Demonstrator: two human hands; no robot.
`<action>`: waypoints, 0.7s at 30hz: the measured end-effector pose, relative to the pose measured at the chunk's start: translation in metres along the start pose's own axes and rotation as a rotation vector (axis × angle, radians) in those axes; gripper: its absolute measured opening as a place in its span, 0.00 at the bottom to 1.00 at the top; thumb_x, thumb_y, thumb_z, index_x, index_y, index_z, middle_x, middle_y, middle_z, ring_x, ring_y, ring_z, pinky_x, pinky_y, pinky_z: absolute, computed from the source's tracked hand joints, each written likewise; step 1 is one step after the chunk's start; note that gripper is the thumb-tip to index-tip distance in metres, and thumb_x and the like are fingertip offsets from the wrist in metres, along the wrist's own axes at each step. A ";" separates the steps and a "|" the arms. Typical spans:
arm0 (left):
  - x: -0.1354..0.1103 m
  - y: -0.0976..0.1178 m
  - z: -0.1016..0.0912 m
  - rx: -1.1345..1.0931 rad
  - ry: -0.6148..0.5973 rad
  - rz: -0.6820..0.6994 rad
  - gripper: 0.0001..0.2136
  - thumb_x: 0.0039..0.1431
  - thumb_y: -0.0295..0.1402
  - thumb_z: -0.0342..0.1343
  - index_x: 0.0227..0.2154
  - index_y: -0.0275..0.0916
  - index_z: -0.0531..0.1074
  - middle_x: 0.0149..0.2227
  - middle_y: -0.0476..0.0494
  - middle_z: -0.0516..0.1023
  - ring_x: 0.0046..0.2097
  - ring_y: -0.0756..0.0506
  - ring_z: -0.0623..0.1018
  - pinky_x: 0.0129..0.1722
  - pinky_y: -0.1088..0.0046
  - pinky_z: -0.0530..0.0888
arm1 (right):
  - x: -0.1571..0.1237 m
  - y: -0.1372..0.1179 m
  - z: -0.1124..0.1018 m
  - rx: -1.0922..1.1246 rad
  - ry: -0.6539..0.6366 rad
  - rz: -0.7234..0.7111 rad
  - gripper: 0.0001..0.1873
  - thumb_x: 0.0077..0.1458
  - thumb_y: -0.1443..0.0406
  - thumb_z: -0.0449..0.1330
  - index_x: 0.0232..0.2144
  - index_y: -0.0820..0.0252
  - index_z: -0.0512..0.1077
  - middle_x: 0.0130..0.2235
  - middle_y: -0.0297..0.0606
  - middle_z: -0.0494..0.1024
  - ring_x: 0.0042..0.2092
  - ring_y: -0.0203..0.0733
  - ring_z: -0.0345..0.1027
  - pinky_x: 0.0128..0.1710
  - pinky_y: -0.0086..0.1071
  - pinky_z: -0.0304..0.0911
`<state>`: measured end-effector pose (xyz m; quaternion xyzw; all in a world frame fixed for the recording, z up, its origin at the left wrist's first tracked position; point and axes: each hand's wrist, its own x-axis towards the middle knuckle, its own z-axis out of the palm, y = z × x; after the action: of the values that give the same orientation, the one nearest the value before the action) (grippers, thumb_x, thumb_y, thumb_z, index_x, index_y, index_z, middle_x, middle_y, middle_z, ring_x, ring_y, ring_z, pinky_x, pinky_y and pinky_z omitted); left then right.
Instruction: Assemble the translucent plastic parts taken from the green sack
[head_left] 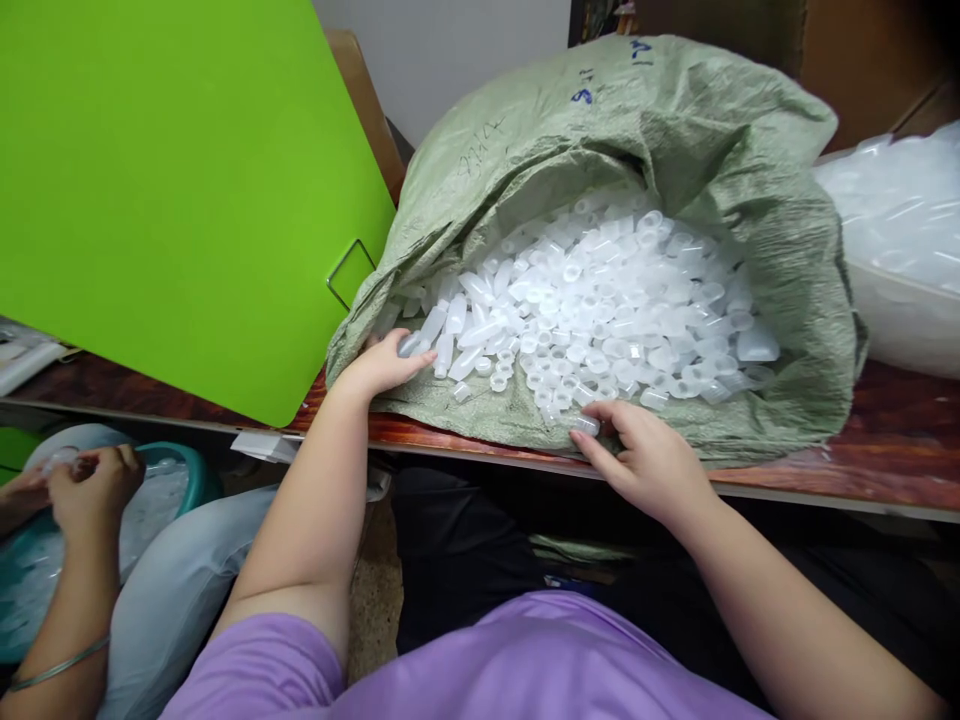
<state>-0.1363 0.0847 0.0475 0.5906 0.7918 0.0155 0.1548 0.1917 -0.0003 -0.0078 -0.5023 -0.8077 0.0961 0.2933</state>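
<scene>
A green woven sack [487,140] lies on its side with its mouth towards me, showing a heap of small translucent white plastic bottles and rings [592,310]. At the left of the mouth, my left hand [382,365] curls round a small translucent plastic bottle [409,345], with other bottles touching or close to its thumb; some of its fingers are hidden. My right hand [652,460] pinches a small clear plastic cap-like piece [587,425] between thumb and fingers, just above the sack's front lip.
The sack rests on a reddish-brown wooden table [900,440]. A large green board [172,200] stands at the left. More clear plastic pieces fill a white bag [900,310] at the right. A co-worker's hands [94,485] are over a teal basin [199,475] at lower left.
</scene>
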 end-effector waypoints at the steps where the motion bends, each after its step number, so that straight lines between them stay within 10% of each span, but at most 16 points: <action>1: -0.002 0.002 -0.003 0.000 -0.018 0.019 0.42 0.43 0.60 0.48 0.59 0.42 0.53 0.59 0.36 0.60 0.56 0.36 0.66 0.54 0.65 0.62 | 0.000 0.000 0.000 0.000 0.002 -0.005 0.12 0.56 0.56 0.53 0.37 0.59 0.67 0.33 0.38 0.75 0.35 0.41 0.70 0.34 0.32 0.63; 8: -0.022 0.004 -0.004 0.107 -0.093 0.098 0.34 0.43 0.48 0.53 0.55 0.41 0.59 0.54 0.35 0.60 0.52 0.37 0.68 0.52 0.65 0.63 | -0.002 0.001 -0.001 0.003 -0.016 -0.031 0.13 0.56 0.57 0.52 0.38 0.60 0.67 0.34 0.40 0.76 0.37 0.43 0.70 0.36 0.34 0.63; 21: -0.062 -0.021 0.046 -0.005 0.537 0.254 0.22 0.46 0.36 0.55 0.47 0.42 0.65 0.51 0.39 0.59 0.53 0.41 0.66 0.53 0.65 0.64 | -0.008 0.003 -0.004 0.257 0.212 -0.077 0.12 0.55 0.64 0.56 0.43 0.59 0.66 0.34 0.38 0.72 0.33 0.38 0.66 0.35 0.33 0.64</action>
<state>-0.1280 0.0131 0.0130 0.6593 0.7241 0.1925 -0.0621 0.1993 -0.0064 -0.0094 -0.4365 -0.7720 0.1337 0.4422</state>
